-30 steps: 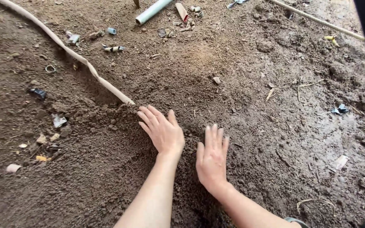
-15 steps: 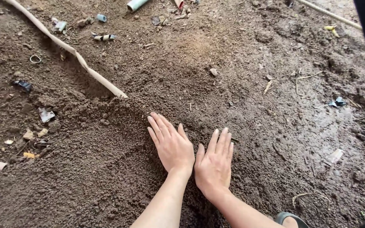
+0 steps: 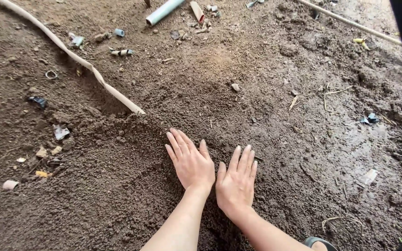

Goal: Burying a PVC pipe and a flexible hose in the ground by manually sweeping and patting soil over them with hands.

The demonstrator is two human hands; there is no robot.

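Pressing flat on loose brown soil (image 3: 131, 195) near the bottom edge: left hand (image 3: 190, 162) and right hand (image 3: 236, 184), side by side and nearly touching at the thumbs, fingers together and stretched forward, palms down, gripping nothing. Lying heaped and crumbly under and to the left of both hands, with a darker hollow showing between the forearms. Judging by the look of it, about midway through gathering or levelling: a mound already formed on the near left, still rough and uneven on top, with more loose earth spreading ahead of the fingertips.

Running from the far left corner down to a point just beyond the left hand: a pale flattened hose (image 3: 77, 58), its near end sinking into the soil. Bounding the left side, so leaving little sweep that way without touching it. Scattering around it: small bits of litter (image 3: 60, 132), a grey ring (image 3: 50, 74), pale scraps.

Opening wider to the right and ahead: firmer, damper ground (image 3: 350, 139) with twigs (image 3: 333, 91) and a dark scrap (image 3: 370, 119), nothing tall standing in the way.

Lying farthest off, near the top edge: a light blue pipe (image 3: 164, 11), a short tan tube (image 3: 197, 11), and a thin pale rod (image 3: 350, 21) crossing the top right corner.
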